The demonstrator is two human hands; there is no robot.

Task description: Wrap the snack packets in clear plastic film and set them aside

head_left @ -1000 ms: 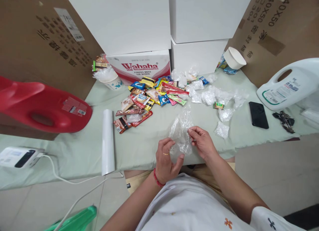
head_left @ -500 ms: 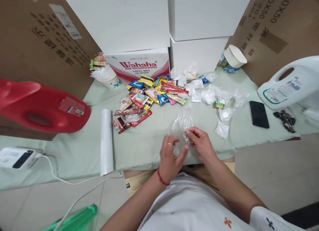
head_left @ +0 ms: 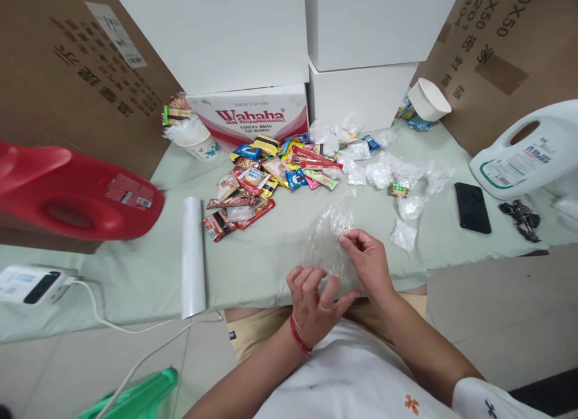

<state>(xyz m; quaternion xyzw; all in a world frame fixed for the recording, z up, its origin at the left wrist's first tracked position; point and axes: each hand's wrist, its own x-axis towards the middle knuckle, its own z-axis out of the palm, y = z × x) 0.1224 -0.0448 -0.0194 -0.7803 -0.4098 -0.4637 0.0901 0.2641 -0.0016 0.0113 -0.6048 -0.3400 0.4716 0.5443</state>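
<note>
One clear plastic bag (head_left: pixel 332 226) near the middle of the desk's (head_left: pixel 253 262) front edge, pinched by the right hand (head_left: pixel 372 259).
Right thumb and forefinger meet on the bag's right side; left hand (head_left: pixel 311 301) sits by its near end, fingers loosely curled, thumb apart from them; whether it touches the film cannot be told. Handling, judged: a light fingertip pinch on a single layer suits film this thin, with the left fingers steadying the opposite side and no hard tug, lest it tear or slip. Orientation: long axis runs from front edge toward back edge, leaning slightly right; the narrower end points away from the person, toward a white box (head_left: pixel 361 97).
</note>
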